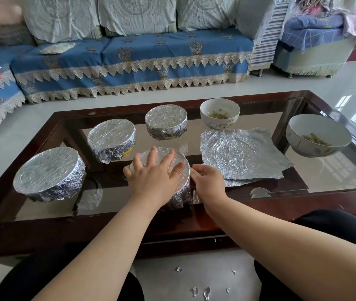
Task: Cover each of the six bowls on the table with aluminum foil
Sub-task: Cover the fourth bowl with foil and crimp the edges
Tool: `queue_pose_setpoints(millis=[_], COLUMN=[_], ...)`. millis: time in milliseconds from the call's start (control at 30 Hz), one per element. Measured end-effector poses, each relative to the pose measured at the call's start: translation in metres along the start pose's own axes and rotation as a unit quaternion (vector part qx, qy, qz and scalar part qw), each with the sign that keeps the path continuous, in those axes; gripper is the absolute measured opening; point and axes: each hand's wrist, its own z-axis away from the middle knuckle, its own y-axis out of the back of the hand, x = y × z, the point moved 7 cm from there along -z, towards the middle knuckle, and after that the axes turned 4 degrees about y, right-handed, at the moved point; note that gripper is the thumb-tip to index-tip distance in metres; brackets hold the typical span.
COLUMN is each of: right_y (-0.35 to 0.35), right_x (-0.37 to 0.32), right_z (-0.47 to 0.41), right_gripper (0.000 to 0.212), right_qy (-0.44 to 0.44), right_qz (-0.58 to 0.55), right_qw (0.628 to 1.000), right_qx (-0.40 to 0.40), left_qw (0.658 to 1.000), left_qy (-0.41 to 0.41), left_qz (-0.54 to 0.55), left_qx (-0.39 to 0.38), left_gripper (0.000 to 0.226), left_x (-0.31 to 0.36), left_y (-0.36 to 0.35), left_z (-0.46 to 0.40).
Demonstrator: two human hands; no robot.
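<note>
Now the left hand (154, 177) presses spread fingers flat on the foil-covered bowl (179, 161); the right hand (208, 183) pinches its foil edge.

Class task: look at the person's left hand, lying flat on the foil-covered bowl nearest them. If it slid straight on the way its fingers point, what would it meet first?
Probably the far foil-wrapped bowl, beyond the near covered bowl under the left hand; depth is uncertain.

Person seen from a head-worn camera. Both forearms are bare from elbow to wrist, without sleeves, watch, bracelets or rings. Left hand (154, 173) and right hand (208, 181) are ungloved. Both legs (333, 227) are clothed in plain black fabric.
</note>
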Motion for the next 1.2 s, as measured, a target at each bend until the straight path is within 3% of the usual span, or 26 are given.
queue_pose_setpoints(millis=[67, 133, 267, 367, 467, 600, 767, 833, 1000, 1200], right_y=[0.001, 0.0, 0.005, 0.004, -0.004, -0.007, -0.002, -0.003, -0.001, -0.005], right_x=[0.002, 0.0, -0.015, -0.027, -0.034, -0.032, -0.035, -0.037, -0.039, -0.012], right_z=[0.003, 0.007, 0.017, 0.027, 0.034, 0.028, 0.012, 0.009, 0.006, 0.015], right_gripper=[0.017, 0.029, 0.043, 0.032, 0.038, 0.035, 0.03, 0.031, 0.024, 0.041], right_qy=[-0.019, -0.021, 0.051, 0.089, 0.131, 0.138, 0.125, 0.114, 0.114, 0.073], right_qz=[-0.052, -0.073, 0.028, 0.084, 0.136, 0.114, 0.13, 0.116, 0.107, -0.051], right_qw=[0.998, 0.997, 0.998, 0.991, 0.98, 0.982, 0.979, 0.979, 0.98, 0.994], right_qx=[-0.004, -0.014, -0.031, -0.053, -0.067, -0.06, -0.096, -0.121, -0.12, -0.068], left_qw=[1.0, 1.0, 1.0, 1.0, 1.0, 1.0, 0.996, 0.996, 0.995, 0.993], left_qy=[0.003, 0.006, 0.009, 0.015, 0.017, 0.021, 0.006, 0.003, -0.084, -0.104], left_qz=[0.003, 0.004, 0.006, 0.004, 0.007, 0.011, -0.079, -0.091, -0.052, -0.011], left_qx=[0.001, 0.003, 0.001, -0.001, -0.002, -0.019, -0.031, -0.025, -0.022, -0.049], left_gripper=[0.071, 0.073, 0.07, 0.067, 0.066, 0.064, 0.085, 0.095, 0.095, 0.101], left_x=[0.0, -0.001, -0.001, -0.003, -0.003, -0.004, -0.009, -0.01, -0.005, -0.005], left_y=[0.0, 0.0, -0.001, 0.0, 0.001, 0.005, 0.009, 0.009, 0.003, -0.004], left_z=[0.0, 0.0, -0.001, -0.002, -0.002, -0.002, 0.003, 0.004, -0.002, -0.005])
